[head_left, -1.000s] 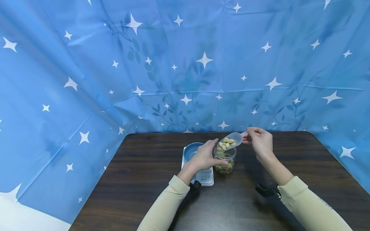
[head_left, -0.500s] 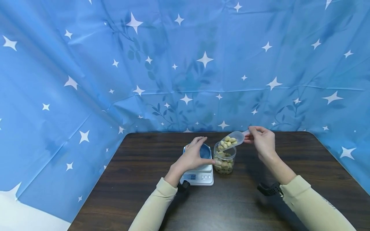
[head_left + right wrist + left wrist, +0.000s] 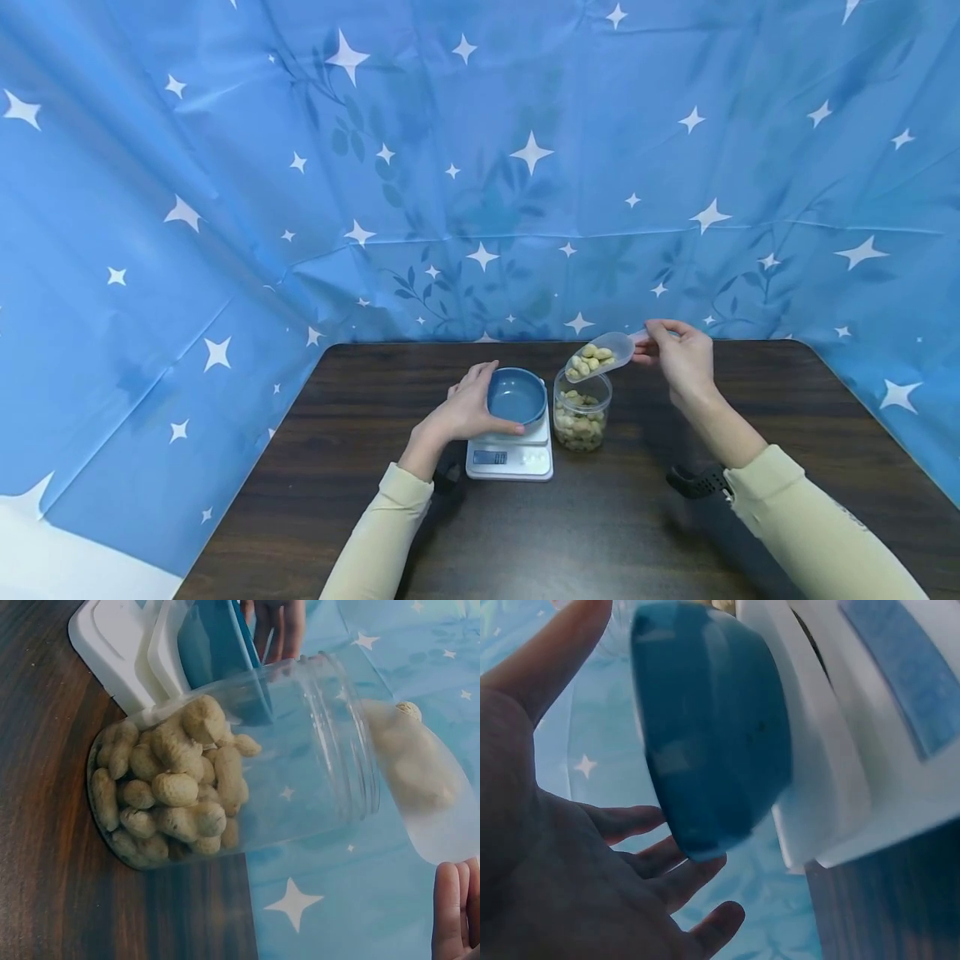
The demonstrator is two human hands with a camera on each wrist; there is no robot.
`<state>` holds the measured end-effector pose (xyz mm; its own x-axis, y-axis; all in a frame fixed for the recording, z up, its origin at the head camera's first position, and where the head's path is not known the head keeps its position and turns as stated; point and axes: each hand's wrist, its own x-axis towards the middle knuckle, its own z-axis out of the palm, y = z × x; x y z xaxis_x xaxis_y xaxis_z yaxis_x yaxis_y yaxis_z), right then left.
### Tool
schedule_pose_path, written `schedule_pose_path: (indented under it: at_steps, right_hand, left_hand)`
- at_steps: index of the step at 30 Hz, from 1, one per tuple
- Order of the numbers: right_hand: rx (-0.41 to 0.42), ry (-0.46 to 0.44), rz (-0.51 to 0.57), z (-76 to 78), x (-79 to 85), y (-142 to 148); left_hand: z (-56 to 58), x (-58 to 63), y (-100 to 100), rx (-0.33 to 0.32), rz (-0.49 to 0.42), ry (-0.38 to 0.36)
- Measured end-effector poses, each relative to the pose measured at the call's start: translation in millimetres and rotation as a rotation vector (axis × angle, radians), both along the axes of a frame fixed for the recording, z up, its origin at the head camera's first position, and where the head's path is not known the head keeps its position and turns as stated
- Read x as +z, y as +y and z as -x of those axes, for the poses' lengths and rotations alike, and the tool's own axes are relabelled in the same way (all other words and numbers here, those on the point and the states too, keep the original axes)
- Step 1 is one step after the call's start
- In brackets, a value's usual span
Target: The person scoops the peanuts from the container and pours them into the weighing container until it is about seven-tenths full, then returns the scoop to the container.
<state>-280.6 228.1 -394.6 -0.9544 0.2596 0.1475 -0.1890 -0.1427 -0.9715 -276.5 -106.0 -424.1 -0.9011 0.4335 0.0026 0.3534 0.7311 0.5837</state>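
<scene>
My right hand (image 3: 686,358) pinches the handle of a translucent plastic scoop (image 3: 619,345) loaded with several peanuts (image 3: 589,358) in their shells. The scoop is tilted just over the mouth of a clear jar (image 3: 582,410). More shelled peanuts (image 3: 176,789) fill the lower part of that jar in the right wrist view. My left hand (image 3: 455,412) is at the left side of a blue bowl (image 3: 517,398), thumb in front and fingers behind, spread around it. Some fingertips seem to meet the bowl's rim in the left wrist view. The bowl stands on a white kitchen scale (image 3: 528,467).
The scale's display (image 3: 491,457) reads about 0.0. The jar stands close to the scale's right side on a dark wooden table (image 3: 360,500). A blue curtain with white stars (image 3: 480,167) hangs behind the table's far edge.
My left hand has moved left from the jar, across the scale, to the bowl's left side. The bowl and display have come into view. The loaded scoop has stayed over the jar, rising slightly.
</scene>
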Motion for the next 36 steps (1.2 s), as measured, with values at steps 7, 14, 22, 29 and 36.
schedule_pose_path:
  at_steps: [7,14,22,29,36]
  right_hand:
    - [0.027,-0.003,-0.031,6.2,7.7,-11.6]
    - [0.040,0.000,-0.063,10.5,7.8,-28.5]
    - [0.046,0.029,-0.190,21.8,4.7,-52.9]
    - [0.012,0.126,-0.361,24.2,3.6,-68.1]
    - [-0.018,0.239,-0.476,22.1,5.0,-73.3]
  left_hand:
    - [4.3,-6.0,-9.9,0.022,-0.012,-0.071]
    - [5.2,-9.6,-11.0,0.018,-0.042,-0.083]
    - [5.9,-11.2,-12.0,0.027,-0.044,-0.072]
    - [8.2,-13.9,-11.9,0.026,-0.035,-0.074]
    - [7.4,-13.6,-12.9,0.020,-0.055,-0.087]
